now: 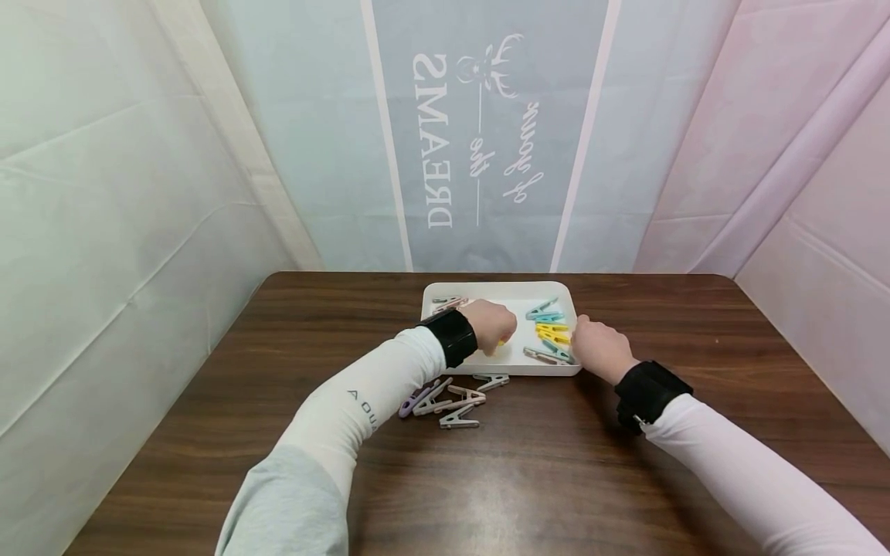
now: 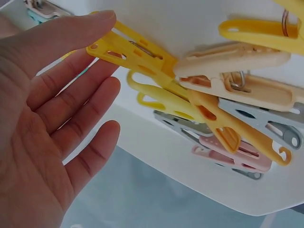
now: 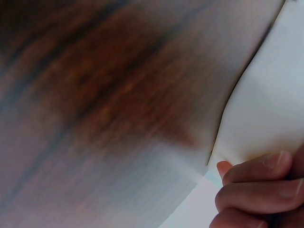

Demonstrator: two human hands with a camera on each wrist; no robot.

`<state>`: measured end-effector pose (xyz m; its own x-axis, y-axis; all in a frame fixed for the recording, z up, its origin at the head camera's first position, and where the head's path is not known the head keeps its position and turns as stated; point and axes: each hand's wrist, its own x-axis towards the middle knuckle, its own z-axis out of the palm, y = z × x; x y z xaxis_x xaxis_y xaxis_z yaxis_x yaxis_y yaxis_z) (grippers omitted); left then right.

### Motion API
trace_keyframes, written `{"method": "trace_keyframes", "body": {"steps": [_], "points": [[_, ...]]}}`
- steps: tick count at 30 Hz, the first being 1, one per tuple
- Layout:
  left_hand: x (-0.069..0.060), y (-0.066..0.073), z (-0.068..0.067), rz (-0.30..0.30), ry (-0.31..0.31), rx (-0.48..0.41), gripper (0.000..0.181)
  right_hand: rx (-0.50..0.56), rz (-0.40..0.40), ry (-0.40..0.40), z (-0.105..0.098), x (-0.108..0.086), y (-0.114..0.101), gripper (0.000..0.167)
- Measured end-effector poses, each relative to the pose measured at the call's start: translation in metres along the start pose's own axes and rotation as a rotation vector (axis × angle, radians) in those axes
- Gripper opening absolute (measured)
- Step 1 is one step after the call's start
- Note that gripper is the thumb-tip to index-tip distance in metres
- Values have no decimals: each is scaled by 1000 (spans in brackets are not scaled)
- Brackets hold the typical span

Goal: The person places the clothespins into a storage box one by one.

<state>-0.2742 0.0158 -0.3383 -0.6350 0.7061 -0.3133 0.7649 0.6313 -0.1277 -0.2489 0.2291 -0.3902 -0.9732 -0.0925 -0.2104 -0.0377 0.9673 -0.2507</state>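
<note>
My left hand (image 1: pixel 490 324) is over the white tray (image 1: pixel 487 290). In the left wrist view its thumb and forefinger pinch one end of a yellow clothespin (image 2: pixel 137 53), while the other fingers spread loosely. Around it in the tray lie an orange clothespin (image 2: pixel 209 114), a beige clothespin (image 2: pixel 237 64), a grey clothespin (image 2: pixel 266 121) and a pink clothespin (image 2: pixel 242 154), partly overlapping. At the tray's right end, my right hand (image 1: pixel 601 349) grips the rim with curled fingers (image 3: pixel 261 194); its thumb is mostly hidden.
In front of the tray, several loose clothespins lie on the brown wooden table (image 1: pixel 556 463), including a purple clothespin (image 1: pixel 414 400) and a grey clothespin (image 1: pixel 459 418). Teal clothespins (image 1: pixel 545 313) and yellow clothespins (image 1: pixel 552 332) sit in the tray's right side. A fabric curtain (image 1: pixel 487 247) hangs behind.
</note>
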Motion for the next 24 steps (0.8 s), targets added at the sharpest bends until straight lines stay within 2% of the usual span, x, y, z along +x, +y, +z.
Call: {"method": "trace_keyframes", "body": {"steps": [4, 11, 16, 19, 21, 24], "points": [[0, 0, 1, -14, -7, 27, 14, -1, -2, 4, 0, 0, 0, 34], [3, -2, 9, -25, 19, 74, 15, -7, -1, 12, 0, -1, -1, 32], [1, -7, 7, -18, 6, 55, 20, -8, -3, 17, 0, 0, 0, 32], [-8, -16, 2, -9, 20, 12, 29, -8, -9, 22, 1, 0, 0, 32], [-17, -24, -2, 9, 50, -27, 31, -7, -11, 24, 1, 0, 0, 32], [-37, -33, -10, 25, 85, -92, 31, -7, -9, 22, 0, 0, 1, 33]]}}
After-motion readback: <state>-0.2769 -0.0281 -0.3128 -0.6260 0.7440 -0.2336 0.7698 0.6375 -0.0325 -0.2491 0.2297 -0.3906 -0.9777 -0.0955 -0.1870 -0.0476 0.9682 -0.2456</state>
